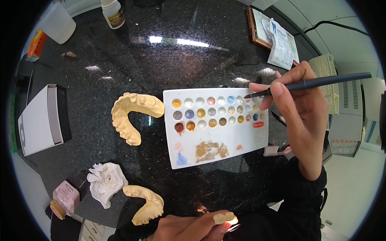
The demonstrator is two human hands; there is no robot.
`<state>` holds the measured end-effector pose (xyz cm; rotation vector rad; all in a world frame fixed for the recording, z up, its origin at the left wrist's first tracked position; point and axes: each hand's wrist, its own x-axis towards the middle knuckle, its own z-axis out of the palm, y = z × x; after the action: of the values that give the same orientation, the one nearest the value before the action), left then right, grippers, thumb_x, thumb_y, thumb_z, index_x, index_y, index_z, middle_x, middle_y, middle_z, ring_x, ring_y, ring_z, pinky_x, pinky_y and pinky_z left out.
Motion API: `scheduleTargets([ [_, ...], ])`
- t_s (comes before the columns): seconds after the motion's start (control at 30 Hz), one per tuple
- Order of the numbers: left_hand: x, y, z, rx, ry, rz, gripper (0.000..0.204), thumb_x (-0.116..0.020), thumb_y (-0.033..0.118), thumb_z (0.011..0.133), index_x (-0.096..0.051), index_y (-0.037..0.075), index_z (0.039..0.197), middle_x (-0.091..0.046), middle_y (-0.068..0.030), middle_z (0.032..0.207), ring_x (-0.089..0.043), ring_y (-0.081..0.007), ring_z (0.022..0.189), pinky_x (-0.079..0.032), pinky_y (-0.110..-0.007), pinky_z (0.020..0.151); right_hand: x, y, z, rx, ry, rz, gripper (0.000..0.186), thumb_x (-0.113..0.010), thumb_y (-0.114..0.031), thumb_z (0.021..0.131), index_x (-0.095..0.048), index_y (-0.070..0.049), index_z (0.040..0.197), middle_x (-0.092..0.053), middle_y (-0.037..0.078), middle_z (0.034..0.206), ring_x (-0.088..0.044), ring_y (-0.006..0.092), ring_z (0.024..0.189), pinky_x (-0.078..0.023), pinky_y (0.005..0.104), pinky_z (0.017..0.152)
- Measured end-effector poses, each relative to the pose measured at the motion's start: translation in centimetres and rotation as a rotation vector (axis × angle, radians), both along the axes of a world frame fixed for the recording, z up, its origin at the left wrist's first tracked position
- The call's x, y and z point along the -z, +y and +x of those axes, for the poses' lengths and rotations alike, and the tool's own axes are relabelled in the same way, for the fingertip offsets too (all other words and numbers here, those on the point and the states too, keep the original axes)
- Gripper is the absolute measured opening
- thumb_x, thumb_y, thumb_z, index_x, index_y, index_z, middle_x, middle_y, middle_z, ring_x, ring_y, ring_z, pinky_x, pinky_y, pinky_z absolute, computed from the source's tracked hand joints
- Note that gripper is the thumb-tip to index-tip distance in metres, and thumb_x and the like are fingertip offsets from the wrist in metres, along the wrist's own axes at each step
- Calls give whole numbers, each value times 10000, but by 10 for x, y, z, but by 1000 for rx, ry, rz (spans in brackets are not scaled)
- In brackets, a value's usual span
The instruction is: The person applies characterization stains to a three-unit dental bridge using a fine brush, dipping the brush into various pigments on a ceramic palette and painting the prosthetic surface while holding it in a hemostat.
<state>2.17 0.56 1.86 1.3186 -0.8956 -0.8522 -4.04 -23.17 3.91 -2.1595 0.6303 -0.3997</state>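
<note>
My right hand (302, 100) grips a slim dark paintbrush (309, 83). Its fine tip is over the upper row of wells in a white ceramic palette (189, 148), near a pale well right of the light blue one; I cannot tell if it touches. The wells hold yellow, white, grey, blue, pink and brown pastes, with smears below them. At the lower edge my left hand (185, 228) is closed, a small cream dental bridge (223, 218) at its fingertips. A shiny metal piece (234, 227) shows beside the bridge, its kind unclear.
Two yellowish plaster dental models, one larger (122, 114) and one smaller (150, 201), lie left of the palette. Near them are crumpled tissue (106, 180) and a pink-labelled jar (66, 197). A toothbrush (277, 150) sits by my right wrist. Farther off stand a white bottle (112, 15) and woven basket (323, 68).
</note>
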Motion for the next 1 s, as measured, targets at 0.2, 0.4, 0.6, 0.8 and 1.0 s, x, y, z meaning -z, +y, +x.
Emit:
scheduleTargets([
  [0.2, -3, -2, -1, -18, 12, 24, 173, -576, 5, 830, -544, -102, 962, -659, -181, 771, -656, -214, 579, -510, -244, 491, 1, 0, 2, 18, 19, 48, 109, -496, -84, 912, -440, 3, 875, -516, 44, 719, -650, 160, 778, -457, 237, 793],
  [0.4, -6, -2, 1, 16, 6, 74, 132, -579, 11, 829, -565, -93, 909, -662, -167, 766, -649, -203, 560, -501, -239, 481, 2, -1, 2, 0, 2, 11, 103, -495, -83, 912, -442, -3, 876, -503, 33, 707, -650, 157, 764, -425, 249, 860],
  [0.6, -9, -2, 3, 42, 30, 116, 144, -571, 38, 842, -575, -87, 913, -663, -156, 757, -634, -187, 528, -487, -235, 462, 1, 0, 1, -3, 17, 5, 96, -490, -80, 913, -446, -5, 873, -514, 34, 709, -647, 146, 760, -420, 250, 857],
  [0.8, -9, -1, 4, 55, 6, 135, 148, -574, 50, 845, -581, -82, 911, -663, -148, 741, -618, -173, 502, -469, -232, 442, -1, 1, 2, 19, 33, 38, 126, -513, -103, 906, -453, 1, 871, -547, 53, 727, -639, 129, 750, -459, 225, 749],
  [1.0, -8, -3, 3, 32, 7, 105, 146, -573, 56, 848, -584, -77, 907, -662, -143, 736, -619, -172, 504, -469, -233, 443, 1, 0, 3, -10, 22, -20, 144, -524, -121, 903, -461, 3, 865, -534, 47, 711, -638, 130, 747, -487, 216, 661],
])
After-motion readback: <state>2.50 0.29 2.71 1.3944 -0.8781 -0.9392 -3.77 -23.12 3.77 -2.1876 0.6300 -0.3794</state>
